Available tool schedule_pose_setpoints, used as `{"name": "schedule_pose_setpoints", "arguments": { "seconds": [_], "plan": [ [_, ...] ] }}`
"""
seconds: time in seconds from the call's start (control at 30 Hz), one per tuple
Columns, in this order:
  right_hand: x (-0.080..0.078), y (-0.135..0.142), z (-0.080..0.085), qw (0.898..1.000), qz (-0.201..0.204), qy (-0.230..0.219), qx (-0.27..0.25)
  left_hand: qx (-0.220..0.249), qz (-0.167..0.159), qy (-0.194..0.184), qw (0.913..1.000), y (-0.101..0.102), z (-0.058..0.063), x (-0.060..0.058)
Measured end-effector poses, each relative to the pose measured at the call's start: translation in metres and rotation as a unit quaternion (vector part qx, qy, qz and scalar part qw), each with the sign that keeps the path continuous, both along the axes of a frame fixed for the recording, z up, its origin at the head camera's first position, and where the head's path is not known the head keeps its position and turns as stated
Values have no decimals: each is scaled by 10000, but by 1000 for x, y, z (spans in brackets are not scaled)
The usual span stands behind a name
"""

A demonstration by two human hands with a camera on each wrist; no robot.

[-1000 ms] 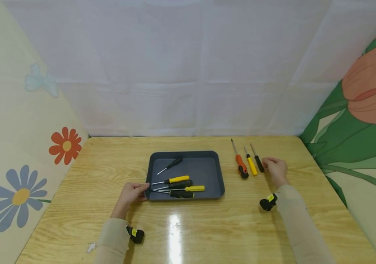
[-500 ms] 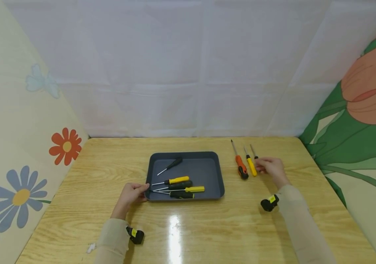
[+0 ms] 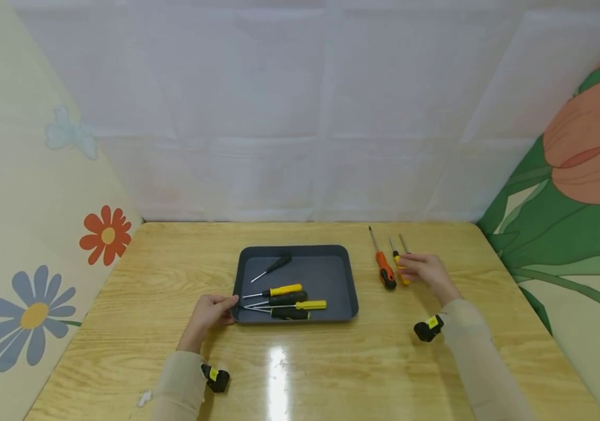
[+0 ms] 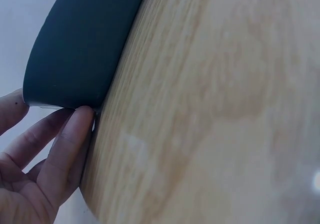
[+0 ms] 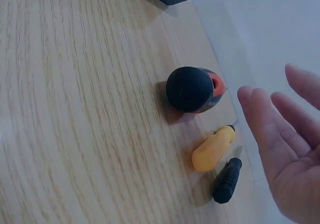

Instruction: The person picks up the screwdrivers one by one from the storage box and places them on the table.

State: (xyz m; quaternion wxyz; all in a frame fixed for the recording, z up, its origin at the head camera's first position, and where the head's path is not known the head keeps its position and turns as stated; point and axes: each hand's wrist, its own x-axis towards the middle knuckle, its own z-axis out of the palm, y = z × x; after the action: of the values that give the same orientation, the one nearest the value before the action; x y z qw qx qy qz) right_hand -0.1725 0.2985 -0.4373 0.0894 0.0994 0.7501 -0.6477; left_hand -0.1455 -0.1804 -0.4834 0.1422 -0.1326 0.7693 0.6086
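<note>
My left hand [image 3: 211,311] grips the left wall of a dark grey tray [image 3: 354,295], thumb at the rim and fingers against the outside, as the left wrist view shows near the tray wall [image 4: 75,48]. On the right, my right hand [image 3: 426,275] is over the small screwdrivers with nothing held, fingers extended and apart in the right wrist view. Under it lie a yellow-handled screwdriver [image 5: 212,151] and a black-handled screwdriver [image 5: 227,181], its handle mostly hidden in the head view. Left of these lies a larger orange-and-black screwdriver [image 3: 386,272].
Inside the tray, a small black screwdriver [image 3: 279,262] lies at the back. Two yellow-handled ones, including one screwdriver [image 3: 285,289], lie with darker-handled ones at the front. A white scrap [image 3: 144,399] is on the wooden table [image 3: 358,368] by the left sleeve. A white cloth backs the table.
My right hand has moved left, from beside the black-handled screwdriver to over it and the yellow-handled one. My left hand and the tray have stayed in place.
</note>
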Motion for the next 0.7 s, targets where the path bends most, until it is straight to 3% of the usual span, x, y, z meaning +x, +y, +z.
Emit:
{"name": "schedule_pose_setpoints", "arguments": {
  "seconds": [0.47,0.7],
  "plan": [
    [-1,-11,5,9984,559,66,-32,-16,6,-20,10000,0,-1,-1],
    [-2,-18,7,9987,511,48,-20,31,-60,-28,10000,-1,-1,-2]
  ]
}}
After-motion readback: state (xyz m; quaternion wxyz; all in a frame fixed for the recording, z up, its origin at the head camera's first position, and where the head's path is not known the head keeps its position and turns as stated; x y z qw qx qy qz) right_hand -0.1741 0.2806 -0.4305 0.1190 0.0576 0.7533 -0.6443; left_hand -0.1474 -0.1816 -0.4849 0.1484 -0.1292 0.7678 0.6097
